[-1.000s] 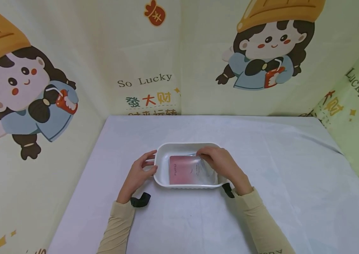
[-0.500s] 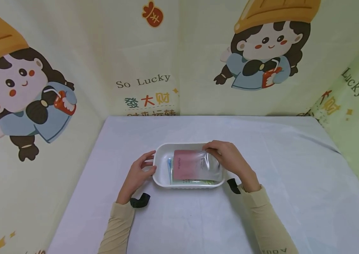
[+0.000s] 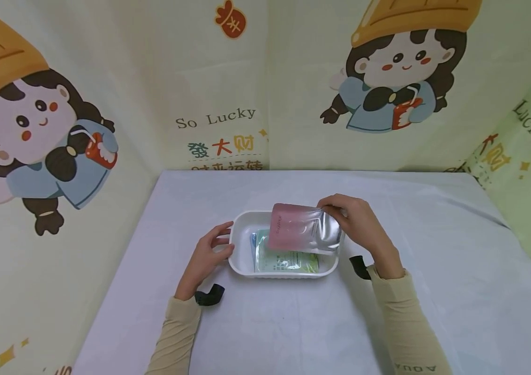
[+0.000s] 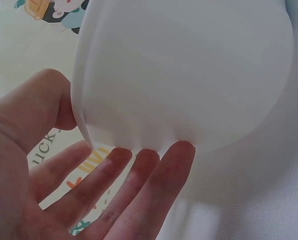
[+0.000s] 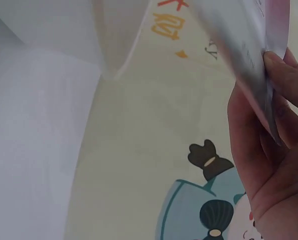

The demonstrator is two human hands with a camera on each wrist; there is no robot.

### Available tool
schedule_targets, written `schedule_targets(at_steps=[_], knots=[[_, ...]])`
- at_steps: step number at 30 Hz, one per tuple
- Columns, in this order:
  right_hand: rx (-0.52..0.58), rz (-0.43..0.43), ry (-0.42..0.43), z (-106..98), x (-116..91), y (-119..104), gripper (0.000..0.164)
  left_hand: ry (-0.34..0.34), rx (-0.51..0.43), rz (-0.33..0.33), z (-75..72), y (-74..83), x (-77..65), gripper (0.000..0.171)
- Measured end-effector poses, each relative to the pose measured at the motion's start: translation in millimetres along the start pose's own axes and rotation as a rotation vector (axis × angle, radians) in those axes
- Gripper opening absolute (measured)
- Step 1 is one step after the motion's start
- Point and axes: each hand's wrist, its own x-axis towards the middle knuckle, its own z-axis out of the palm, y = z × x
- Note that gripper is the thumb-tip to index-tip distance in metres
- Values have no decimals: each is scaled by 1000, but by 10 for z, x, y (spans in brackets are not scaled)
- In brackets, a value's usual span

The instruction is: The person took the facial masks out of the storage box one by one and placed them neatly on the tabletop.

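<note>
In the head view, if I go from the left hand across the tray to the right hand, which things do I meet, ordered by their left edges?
Left hand → white tray → mostly hidden blue item → green packet → pink-and-silver packet → right hand.

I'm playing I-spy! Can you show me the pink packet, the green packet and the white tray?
Pink packet (image 3: 300, 229), head view: the middle of its front.
Green packet (image 3: 284, 262), head view: its printed front.
White tray (image 3: 245, 249), head view: its bare inside at left.

Cream backdrop (image 3: 300, 148) with cartoon figures (image 3: 398, 78) and "So Lucky" lettering (image 3: 220, 119) behind a white-covered table (image 3: 293, 328)
</note>
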Motion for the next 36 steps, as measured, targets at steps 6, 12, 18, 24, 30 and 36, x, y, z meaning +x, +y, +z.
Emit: schedule_targets(at_steps=[6, 12, 18, 24, 30, 36], knots=[[-38, 15, 24, -152, -11, 47, 20, -6, -4, 3, -7, 10, -20, 61], [-105, 34, 48, -328, -34, 178, 20, -7, -13, 10, -5, 1, 22, 60], [-164, 60, 61, -440, -108, 315, 20, -3, -10, -11, 3, -16, 31, 59], [-176, 96, 27, -455, -168, 392, 19, 23, 11, -36, -15, -15, -9, 59], [-205, 75, 58, -540, -179, 456, 21, 26, 3, -1, -33, -8, 42, 59], [-204, 89, 35, -578, -220, 522, 19, 21, 32, 15, -39, 30, 23, 57]])
